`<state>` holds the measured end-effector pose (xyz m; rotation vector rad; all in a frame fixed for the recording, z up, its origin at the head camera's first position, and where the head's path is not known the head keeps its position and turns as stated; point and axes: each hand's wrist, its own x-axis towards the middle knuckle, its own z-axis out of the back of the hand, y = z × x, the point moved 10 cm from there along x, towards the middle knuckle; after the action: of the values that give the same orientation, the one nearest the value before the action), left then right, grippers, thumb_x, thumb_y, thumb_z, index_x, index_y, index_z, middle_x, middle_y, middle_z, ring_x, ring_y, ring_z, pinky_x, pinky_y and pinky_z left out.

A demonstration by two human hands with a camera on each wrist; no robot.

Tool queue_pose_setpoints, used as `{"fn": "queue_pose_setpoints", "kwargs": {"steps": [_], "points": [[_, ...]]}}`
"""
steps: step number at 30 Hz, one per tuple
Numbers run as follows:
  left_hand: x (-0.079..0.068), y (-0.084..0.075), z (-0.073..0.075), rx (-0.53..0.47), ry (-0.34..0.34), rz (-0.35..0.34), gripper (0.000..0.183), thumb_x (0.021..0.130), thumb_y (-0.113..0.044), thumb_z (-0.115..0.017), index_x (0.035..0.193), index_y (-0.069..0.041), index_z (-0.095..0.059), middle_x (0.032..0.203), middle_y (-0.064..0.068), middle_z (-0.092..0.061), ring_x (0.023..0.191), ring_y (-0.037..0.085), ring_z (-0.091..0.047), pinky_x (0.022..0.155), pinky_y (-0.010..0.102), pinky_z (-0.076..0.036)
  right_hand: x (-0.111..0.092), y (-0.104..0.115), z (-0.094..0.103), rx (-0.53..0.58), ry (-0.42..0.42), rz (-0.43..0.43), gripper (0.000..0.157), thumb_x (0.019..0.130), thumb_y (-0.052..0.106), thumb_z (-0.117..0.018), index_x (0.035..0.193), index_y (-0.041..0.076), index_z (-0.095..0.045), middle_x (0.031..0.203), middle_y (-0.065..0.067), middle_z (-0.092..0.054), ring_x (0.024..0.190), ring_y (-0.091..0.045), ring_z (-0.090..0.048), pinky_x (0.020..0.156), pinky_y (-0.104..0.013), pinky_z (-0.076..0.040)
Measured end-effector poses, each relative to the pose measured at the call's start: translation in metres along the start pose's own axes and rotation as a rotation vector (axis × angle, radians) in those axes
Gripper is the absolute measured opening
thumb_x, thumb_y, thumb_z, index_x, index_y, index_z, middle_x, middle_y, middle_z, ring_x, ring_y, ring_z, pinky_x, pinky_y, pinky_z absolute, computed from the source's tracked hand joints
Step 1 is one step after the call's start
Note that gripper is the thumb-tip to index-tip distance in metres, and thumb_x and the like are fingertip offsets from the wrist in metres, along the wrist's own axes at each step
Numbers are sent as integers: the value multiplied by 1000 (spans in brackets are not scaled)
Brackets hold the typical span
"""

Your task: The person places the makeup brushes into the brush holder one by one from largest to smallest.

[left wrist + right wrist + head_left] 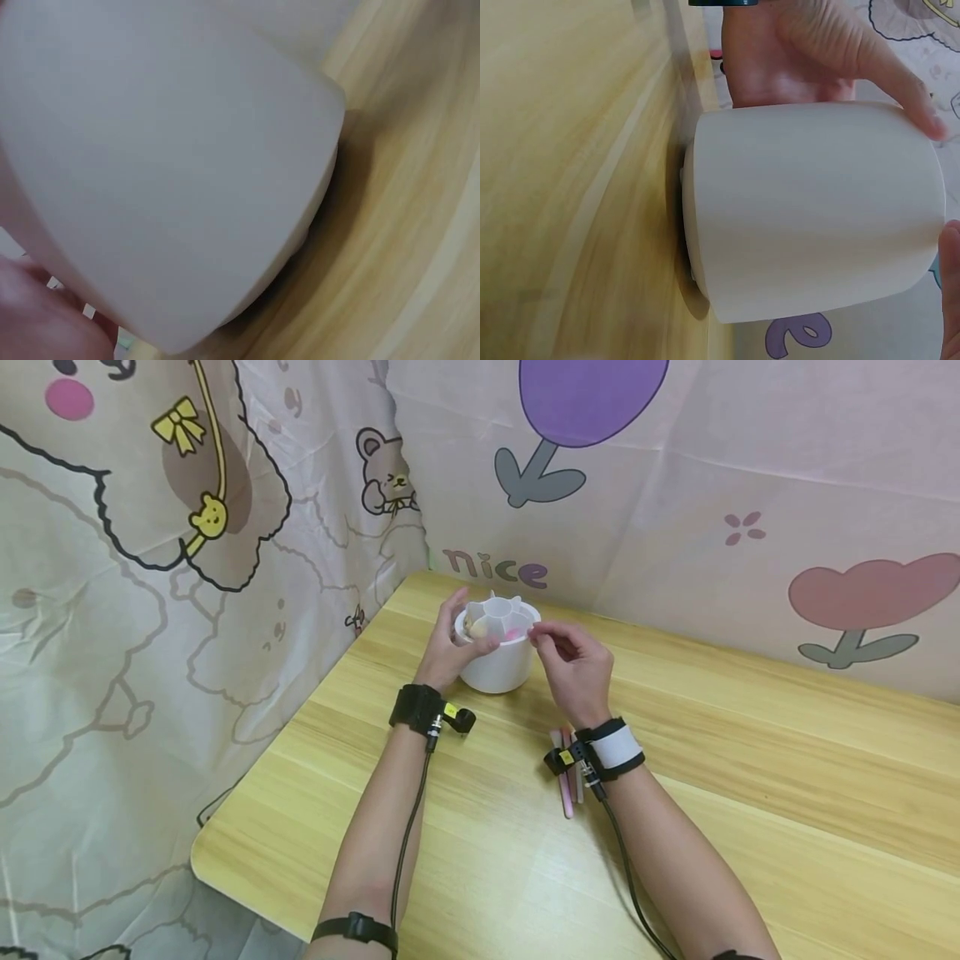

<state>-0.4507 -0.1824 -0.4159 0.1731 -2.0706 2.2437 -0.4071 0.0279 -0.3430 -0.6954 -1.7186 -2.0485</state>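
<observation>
A white round pen holder (497, 668) with a divided insert stands on the wooden table. Inside its compartments show a pale yellowish item (477, 628) and a pink item (513, 633). My left hand (448, 647) grips the holder's left side, thumb over the near rim and fingers round the back. On the opposite side, the thumb and index finger of my right hand (577, 664) pinch at the right rim, the other fingers curled in. From the right wrist, the holder's smooth wall (817, 217) shows between both hands. Its wall (172, 165) fills most of the left wrist view.
Several slim pink and white sticks (567, 797) lie on the table (480, 860), partly under my right wrist. Printed cloth curtains (675, 527) hang close behind the table and along its left edge. Cables run from the wrist cameras along both forearms.
</observation>
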Motion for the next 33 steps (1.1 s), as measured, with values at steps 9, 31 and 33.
{"fn": "queue_pose_setpoints", "kwargs": {"steps": [9, 31, 33], "points": [[0, 3, -3, -8, 19, 9, 118, 62, -68, -80, 162, -36, -24, 165, 9, -37, 145, 30, -46, 125, 53, -34, 0, -1, 9, 18, -18, -9, 14, 95, 2, -67, 104, -2, -78, 98, -23, -78, 81, 5, -72, 79, -15, -61], [-3, 4, -1, -63, -5, 9, 107, 70, -65, -72, 162, -33, -27, 167, 12, -36, 149, 33, -43, 126, 55, -32, -11, -6, 0, -186, 277, -138, 16, 94, 17, -74, 102, 4, -80, 92, -16, -80, 71, -6, -73, 67, -15, -60], [-3, 5, -1, -62, -9, 15, 104, 72, -62, -71, 162, -33, -28, 168, 11, -35, 152, 32, -40, 128, 56, -29, -11, -7, -1, -211, 291, -130, 16, 94, 17, -74, 101, 4, -80, 92, -15, -81, 73, -9, -75, 67, -14, -59]]}}
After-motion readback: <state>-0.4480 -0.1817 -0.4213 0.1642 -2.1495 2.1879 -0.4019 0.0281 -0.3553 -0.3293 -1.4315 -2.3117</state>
